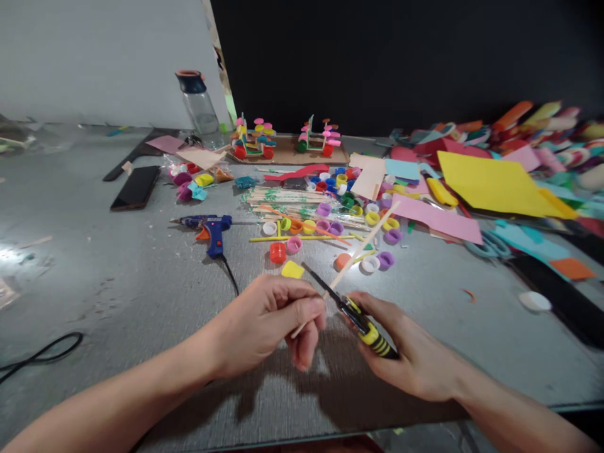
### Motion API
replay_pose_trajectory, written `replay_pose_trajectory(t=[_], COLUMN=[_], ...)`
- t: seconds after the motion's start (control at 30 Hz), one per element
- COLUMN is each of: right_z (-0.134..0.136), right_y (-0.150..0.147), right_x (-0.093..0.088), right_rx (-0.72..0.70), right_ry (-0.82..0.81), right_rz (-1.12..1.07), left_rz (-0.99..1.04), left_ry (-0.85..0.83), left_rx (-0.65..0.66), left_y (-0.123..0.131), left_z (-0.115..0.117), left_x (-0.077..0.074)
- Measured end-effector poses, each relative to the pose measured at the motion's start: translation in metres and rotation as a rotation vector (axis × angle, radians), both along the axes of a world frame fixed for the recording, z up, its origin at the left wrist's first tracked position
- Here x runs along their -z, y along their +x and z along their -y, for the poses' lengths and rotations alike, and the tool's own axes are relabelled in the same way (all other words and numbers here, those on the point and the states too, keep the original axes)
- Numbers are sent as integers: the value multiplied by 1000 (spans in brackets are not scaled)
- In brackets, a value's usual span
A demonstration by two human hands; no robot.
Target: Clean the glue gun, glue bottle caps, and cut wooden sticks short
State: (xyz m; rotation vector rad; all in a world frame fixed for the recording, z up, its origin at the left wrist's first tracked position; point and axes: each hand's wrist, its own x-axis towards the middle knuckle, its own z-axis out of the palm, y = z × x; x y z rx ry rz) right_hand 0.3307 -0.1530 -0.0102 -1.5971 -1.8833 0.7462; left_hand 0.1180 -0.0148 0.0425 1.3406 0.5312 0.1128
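Fingers of left hand [268, 321] pinch a stick [363, 242]; right hand [415, 358] fingers clench a cutter [365, 327].

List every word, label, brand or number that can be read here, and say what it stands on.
No text can be read anywhere in this view.
The utility knife in the right hand: yellow and black handle, no legible marking.
The wooden stick in the left hand: bare.
The glue gun: any label is too blurred to read.
The bottle: no print shows.
The phone: screen dark.
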Motion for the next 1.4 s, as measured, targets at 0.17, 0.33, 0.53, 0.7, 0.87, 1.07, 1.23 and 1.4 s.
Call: replay_pose_trajectory(t=[0.17,0.33,0.53,0.7,0.87,1.07,1.23,1.4], right_z=[2,-3,-10,-6,-2,-2,-2,0], right_y=[2,2,1,6,8,3,0,0], right_x=[5,4,-1,2,4,-1,-1,3], right_rx=[19,24,-23,-39,-28,-34,-10,6], right_ry=[-27,-20,18,8,2,40,32,15], right_rz=[49,43,-92,-152,-105,-87,-25,12], left_rz=[-19,-27,-28,-8,-10,-9,2,0], left_ry=[1,10,39,12,-35,-133,-157,-111], left_rx=[-8,-30,-29,-17,19,38,18,29], left_y=[1,2,0,0,-1,-2,-3,-2], left_z=[0,-1,-4,-2,-2,-2,2,2], left_x=[2,3,0,0,1,1,4,3])
